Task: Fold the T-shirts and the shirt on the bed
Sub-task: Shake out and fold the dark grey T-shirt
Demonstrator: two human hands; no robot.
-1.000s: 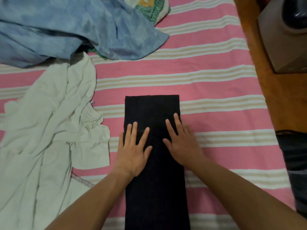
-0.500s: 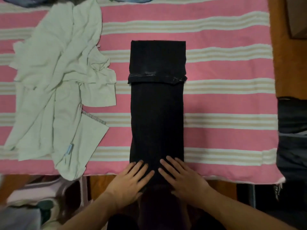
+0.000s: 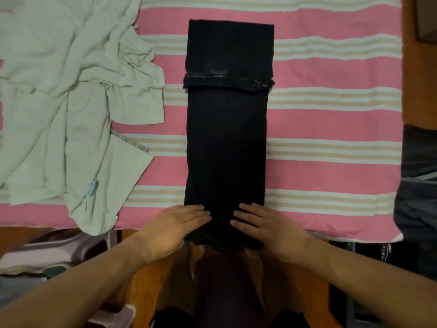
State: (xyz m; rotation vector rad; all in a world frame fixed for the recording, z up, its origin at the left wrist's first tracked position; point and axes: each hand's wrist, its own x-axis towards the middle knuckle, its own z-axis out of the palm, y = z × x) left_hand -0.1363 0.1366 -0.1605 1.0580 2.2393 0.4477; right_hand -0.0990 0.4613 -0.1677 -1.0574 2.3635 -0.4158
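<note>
Black garment (image 3: 227, 143) laid lengthwise on striped bed (image 3: 331, 74), near end overhanging edge. Left hand (image 3: 175, 223) and right hand (image 3: 267, 226) pressed flat on it, fingers straight, gripping nothing. Risk noted: overhang slipping off, strip skewing under uneven pressure.

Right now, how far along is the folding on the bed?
Done: the black T-shirt is folded into a long narrow strip. In hand: the left hand and the right hand lie flat on its near end at the bed edge. Left: folding it shorter, and the crumpled pale green shirt.
</note>
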